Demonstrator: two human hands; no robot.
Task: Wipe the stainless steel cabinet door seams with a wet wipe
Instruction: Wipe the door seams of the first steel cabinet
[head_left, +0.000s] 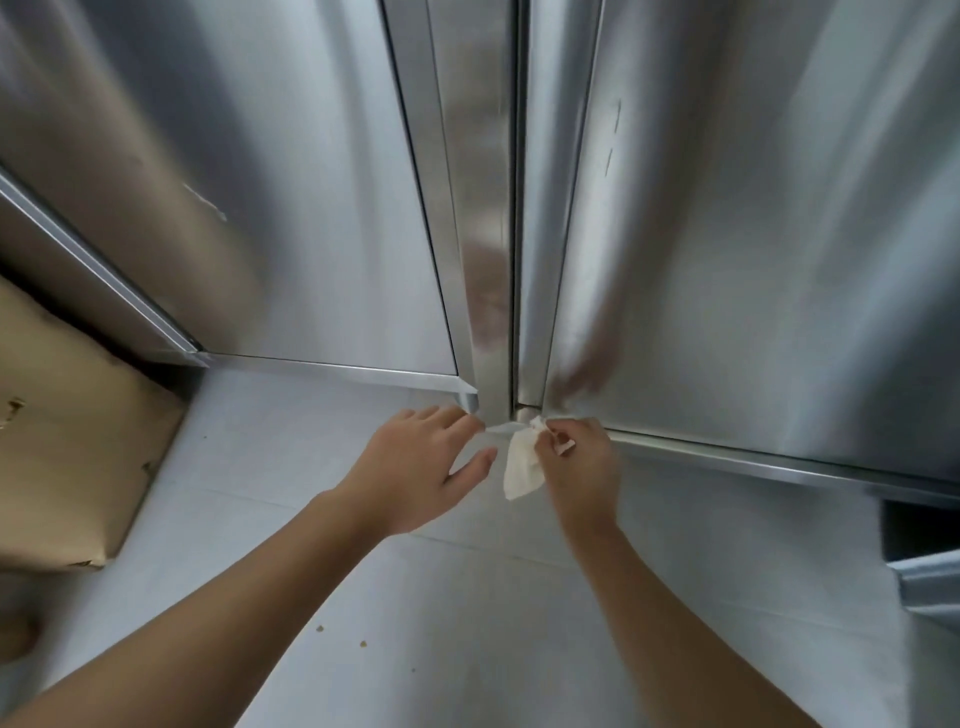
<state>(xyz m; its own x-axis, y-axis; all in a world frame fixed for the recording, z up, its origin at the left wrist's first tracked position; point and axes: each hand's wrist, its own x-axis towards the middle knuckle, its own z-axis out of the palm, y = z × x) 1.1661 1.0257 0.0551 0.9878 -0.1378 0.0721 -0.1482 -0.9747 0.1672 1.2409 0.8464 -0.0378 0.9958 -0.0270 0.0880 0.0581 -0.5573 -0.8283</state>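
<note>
Two tall stainless steel cabinet doors fill the view, the left door (291, 208) and the right door (753, 260), with the vertical seam (514, 234) running between them. My right hand (582, 467) pinches a white wet wipe (522, 462) at the foot of the seam, by the right door's lower corner; part of the wipe hangs loose below my fingers. My left hand (421, 467) hovers just left of the wipe with fingers spread, fingertips near the left door's bottom corner (467, 397), holding nothing.
A flat brown cardboard piece (67, 441) lies on the pale tiled floor (441, 597) at the left. A dark gap and a steel edge (930, 577) show at the lower right. Small crumbs dot the floor near my left forearm.
</note>
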